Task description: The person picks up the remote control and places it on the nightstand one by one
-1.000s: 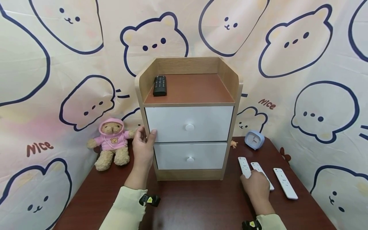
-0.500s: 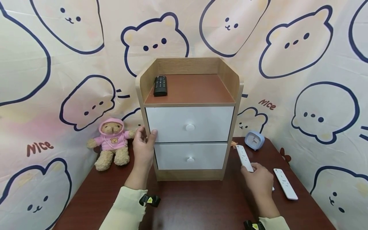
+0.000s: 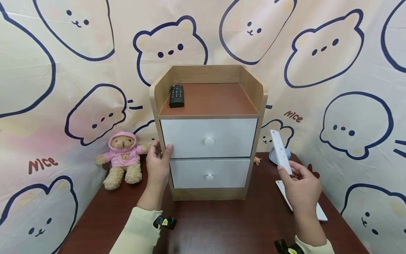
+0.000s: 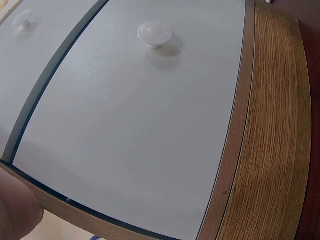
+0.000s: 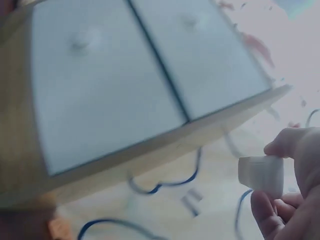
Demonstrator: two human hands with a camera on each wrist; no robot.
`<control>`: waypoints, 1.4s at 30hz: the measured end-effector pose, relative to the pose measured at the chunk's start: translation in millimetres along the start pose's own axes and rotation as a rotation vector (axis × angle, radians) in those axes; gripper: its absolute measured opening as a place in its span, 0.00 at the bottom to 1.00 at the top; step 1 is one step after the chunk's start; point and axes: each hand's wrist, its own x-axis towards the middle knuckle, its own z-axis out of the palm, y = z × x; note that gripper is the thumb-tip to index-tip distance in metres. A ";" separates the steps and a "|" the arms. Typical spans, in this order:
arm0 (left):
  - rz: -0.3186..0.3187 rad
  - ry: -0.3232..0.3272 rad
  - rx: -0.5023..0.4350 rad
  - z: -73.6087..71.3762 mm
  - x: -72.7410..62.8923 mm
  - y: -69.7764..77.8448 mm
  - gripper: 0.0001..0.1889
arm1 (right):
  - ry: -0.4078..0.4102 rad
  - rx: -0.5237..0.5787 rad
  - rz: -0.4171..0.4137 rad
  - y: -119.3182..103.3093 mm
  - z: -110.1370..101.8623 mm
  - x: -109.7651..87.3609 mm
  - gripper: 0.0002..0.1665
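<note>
My right hand [image 3: 304,192] pinches a white remote control [image 3: 280,151] by its lower end, raised off the table with its far end tilted up. In the right wrist view the held remote [image 5: 262,175] shows end-on between thumb and fingers. My left hand [image 3: 158,165] grips the left edge of a small wooden cabinet [image 3: 209,194], thumb on the front and fingers along the side. The cabinet has two white drawers, both closed, each with a round knob. A black remote control [image 3: 176,96] lies on its top shelf, at the left.
Two more white remotes, a nearer remote [image 3: 283,194] and a farther one [image 3: 321,212], lie on the brown table [image 3: 209,225], partly behind the right hand. A blue clock [image 3: 288,154] stands behind the held remote. A teddy bear [image 3: 123,158] in a pink hoodie sits left of the cabinet.
The right hand has picked the leftmost white remote up off the table and moved up and to the right with it. The left hand has stayed on the cabinet's edge.
</note>
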 end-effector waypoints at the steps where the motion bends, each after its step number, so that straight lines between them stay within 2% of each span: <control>1: -0.001 0.000 -0.002 0.0 -0.3 0.0 0.22 | 0.017 0.033 -0.004 -6.4 -3.0 -0.8 0.24; 4: -0.002 0.000 -0.011 0.3 -1.0 0.6 0.22 | 0.059 0.138 -0.030 -24.5 -10.1 -3.8 0.22; 8: 0.003 0.002 -0.018 0.4 -1.3 0.6 0.21 | 0.092 0.264 -0.105 -49.6 -15.3 -9.0 0.19; 14: 0.003 0.008 0.003 -0.4 0.5 -0.5 0.22 | 0.050 0.341 -0.233 -94.7 -12.7 -13.2 0.19; 21: -0.002 0.030 0.001 0.6 0.4 -1.4 0.22 | -0.086 0.261 -0.348 -139.6 8.0 -7.2 0.22; 29: 0.001 0.045 0.015 1.1 0.1 -3.7 0.21 | -0.189 0.137 -0.425 -187.3 46.5 14.7 0.27; 33: 0.006 0.044 0.003 0.9 0.1 -2.9 0.22 | -0.234 0.026 -0.460 -212.7 65.1 27.8 0.29; 38: -0.007 0.047 0.000 0.3 0.5 -3.2 0.21 | -0.299 -0.142 -0.438 -240.3 87.9 44.4 0.31; 42: -0.023 0.047 0.008 0.2 0.7 -4.3 0.21 | -0.346 -0.197 -0.379 -252.3 103.9 53.0 0.29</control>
